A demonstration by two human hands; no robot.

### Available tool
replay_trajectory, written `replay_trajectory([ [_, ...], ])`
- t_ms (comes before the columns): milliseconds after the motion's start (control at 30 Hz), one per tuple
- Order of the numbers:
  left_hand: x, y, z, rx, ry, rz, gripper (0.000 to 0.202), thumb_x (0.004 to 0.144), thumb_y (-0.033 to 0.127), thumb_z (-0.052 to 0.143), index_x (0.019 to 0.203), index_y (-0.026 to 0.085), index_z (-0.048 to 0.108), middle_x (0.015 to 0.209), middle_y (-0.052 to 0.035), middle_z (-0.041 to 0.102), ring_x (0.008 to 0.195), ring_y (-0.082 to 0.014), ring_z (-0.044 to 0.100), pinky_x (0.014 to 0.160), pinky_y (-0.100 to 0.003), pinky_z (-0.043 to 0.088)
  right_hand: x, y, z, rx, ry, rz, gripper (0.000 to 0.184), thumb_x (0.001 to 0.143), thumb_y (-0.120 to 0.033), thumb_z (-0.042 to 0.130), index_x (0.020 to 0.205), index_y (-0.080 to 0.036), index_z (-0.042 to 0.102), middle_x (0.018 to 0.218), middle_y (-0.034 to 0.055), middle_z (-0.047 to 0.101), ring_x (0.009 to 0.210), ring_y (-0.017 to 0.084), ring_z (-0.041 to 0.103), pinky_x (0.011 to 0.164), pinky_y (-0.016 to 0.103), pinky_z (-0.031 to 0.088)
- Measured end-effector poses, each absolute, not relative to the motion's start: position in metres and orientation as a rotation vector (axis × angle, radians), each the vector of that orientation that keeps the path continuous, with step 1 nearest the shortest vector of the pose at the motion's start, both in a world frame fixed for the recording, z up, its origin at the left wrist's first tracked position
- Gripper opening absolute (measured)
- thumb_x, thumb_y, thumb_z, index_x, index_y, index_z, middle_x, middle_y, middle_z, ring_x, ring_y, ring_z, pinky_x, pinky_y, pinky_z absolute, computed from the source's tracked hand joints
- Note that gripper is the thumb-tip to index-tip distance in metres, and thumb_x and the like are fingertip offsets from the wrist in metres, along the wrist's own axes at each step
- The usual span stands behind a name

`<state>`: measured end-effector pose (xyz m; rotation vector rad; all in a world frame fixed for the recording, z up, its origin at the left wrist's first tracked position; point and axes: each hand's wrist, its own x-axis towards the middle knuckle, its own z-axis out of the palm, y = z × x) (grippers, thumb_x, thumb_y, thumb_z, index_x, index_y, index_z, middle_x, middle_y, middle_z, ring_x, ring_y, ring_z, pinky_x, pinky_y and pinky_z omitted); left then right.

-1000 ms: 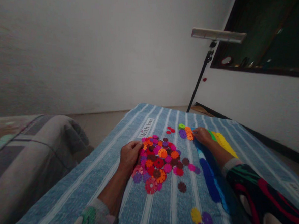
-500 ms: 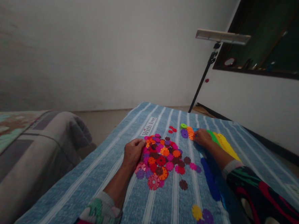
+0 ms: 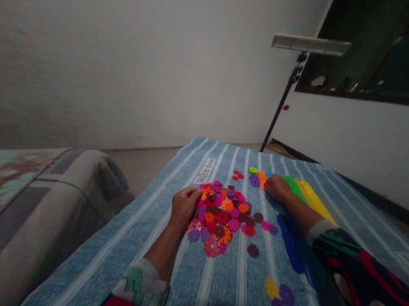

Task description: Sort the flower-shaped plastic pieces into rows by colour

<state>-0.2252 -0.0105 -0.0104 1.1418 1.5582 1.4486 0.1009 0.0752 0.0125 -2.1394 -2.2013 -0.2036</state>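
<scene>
A heap of small flower-shaped plastic discs [image 3: 223, 214] in red, orange, pink, purple and brown lies on a blue striped cloth [image 3: 150, 242]. My left hand [image 3: 184, 206] rests curled at the heap's left edge, its fingertips on the discs. My right hand [image 3: 277, 186] reaches to the far side, fingers bent down on a small group of orange, purple and green discs [image 3: 257, 178]. Rows of joined discs run beside my right arm: blue [image 3: 289, 243], green and yellow [image 3: 312, 199]. What either hand grips is hidden.
A yellow disc and two purple discs [image 3: 278, 298] lie near the cloth's front edge. Two red discs [image 3: 238, 174] sit beyond the heap. A rolled grey blanket [image 3: 48, 217] lies left. A light on a black stand [image 3: 284, 98] stands by the wall, under a dark window.
The view has drifted slightly to the left and down. Both hands stay at the same spots on the discs, with the left fingers shifting a little at the heap's edge.
</scene>
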Motion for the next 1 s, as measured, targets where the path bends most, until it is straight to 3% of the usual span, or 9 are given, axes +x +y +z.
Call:
replay_trajectory([
  [167,-0.224,-0.012,-0.008,1.138,1.561,1.449,0.028,0.062,0.040,0.065,0.072,0.015,0.074,0.065,0.0000,0.068,0.064,-0.0158,0.058,0.062,-0.026,0.044,0.074,0.060,0.026,-1.904,-2.383,-0.139,0.019,0.085,-0.016,0.057,0.090,-0.014,0.075,0.099,0.0136,0.070,0.099,0.025,0.063,0.080,0.029,0.044],
  [367,-0.225,-0.011,-0.011,1.152,1.561,1.445,0.029,0.062,0.041,0.064,0.072,0.015,0.074,0.065,-0.0001,0.068,0.063,-0.0158,0.058,0.062,-0.026,0.043,0.018,0.026,0.030,-1.477,-2.665,0.020,0.016,0.089,-0.031,0.063,0.091,-0.020,0.074,0.106,0.0073,0.068,0.104,0.020,0.058,0.085,0.027,0.041],
  [633,-0.224,-0.013,-0.008,1.147,1.566,1.446,0.030,0.062,0.041,0.063,0.072,0.015,0.074,0.065,-0.0006,0.069,0.062,-0.0159,0.057,0.061,-0.026,0.043,-0.023,0.010,0.020,-1.427,-2.717,0.092,0.025,0.086,-0.038,0.065,0.079,-0.014,0.070,0.112,0.0167,0.062,0.111,0.028,0.052,0.090,0.034,0.041],
  [800,-0.223,-0.013,-0.007,1.152,1.574,1.454,0.029,0.062,0.040,0.063,0.071,0.015,0.074,0.063,-0.0006,0.068,0.063,-0.0164,0.058,0.062,-0.026,0.043,-0.027,0.010,0.020,-1.442,-2.633,0.201,0.007,0.075,-0.021,0.069,0.078,-0.016,0.066,0.100,0.0103,0.062,0.100,0.023,0.054,0.080,0.029,0.042],
  [1000,-0.225,-0.010,-0.012,1.168,1.559,1.457,0.029,0.062,0.040,0.062,0.072,0.015,0.074,0.067,-0.0018,0.070,0.066,-0.0171,0.060,0.064,-0.026,0.044,-0.027,0.009,0.023,-1.424,-2.441,0.455,0.009,0.065,-0.007,0.062,0.064,-0.016,0.060,0.078,0.0006,0.058,0.070,0.012,0.052,0.059,0.022,0.036],
])
